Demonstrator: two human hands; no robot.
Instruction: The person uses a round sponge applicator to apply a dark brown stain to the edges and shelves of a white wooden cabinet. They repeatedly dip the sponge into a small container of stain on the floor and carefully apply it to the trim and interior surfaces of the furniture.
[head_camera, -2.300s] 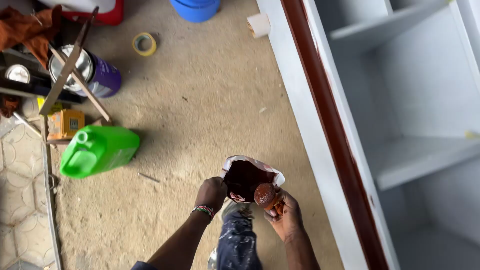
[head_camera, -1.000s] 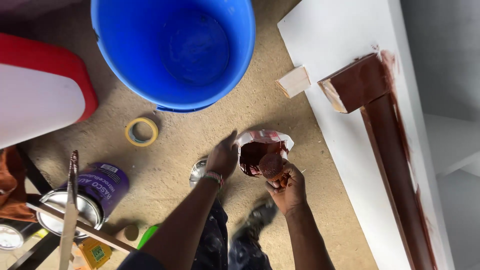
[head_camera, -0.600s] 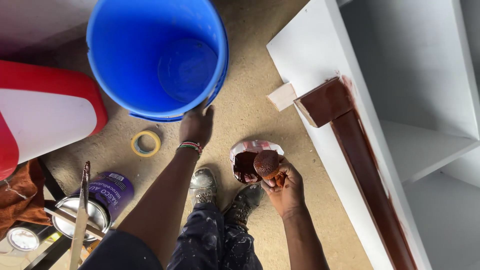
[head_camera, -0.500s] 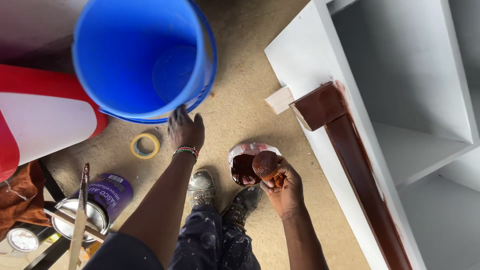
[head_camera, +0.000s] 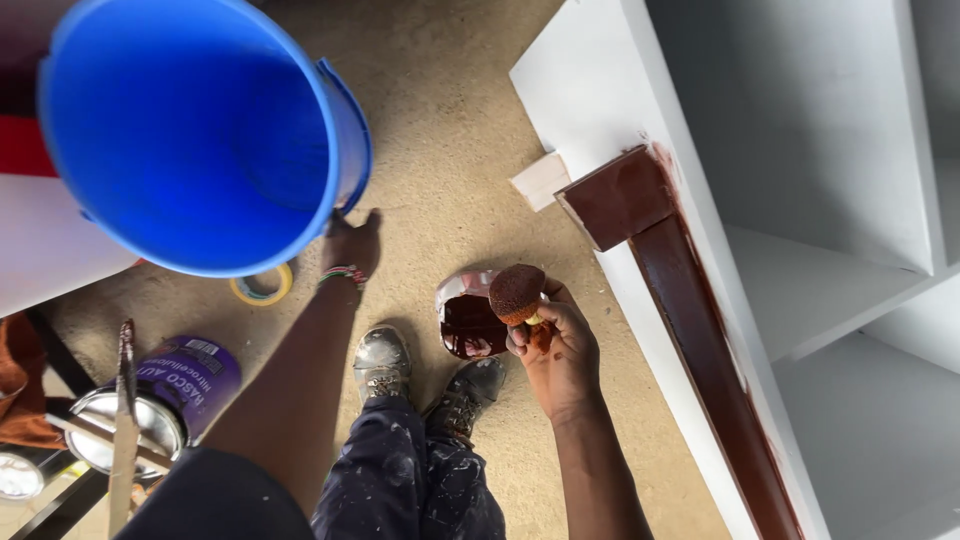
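Blue bucket (head_camera: 200, 130): our left hand (head_camera: 352, 240) grips its rim, apparently tilted. Right hand (head_camera: 560, 345), beside it, clamps sponge (head_camera: 516, 292) and stain container (head_camera: 468, 318); jostling could spill stain.

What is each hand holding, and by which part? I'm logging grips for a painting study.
The left hand grips the blue bucket at its rim. The right hand holds a small container of brown paint and a paint-soaked sponge by its lower end.
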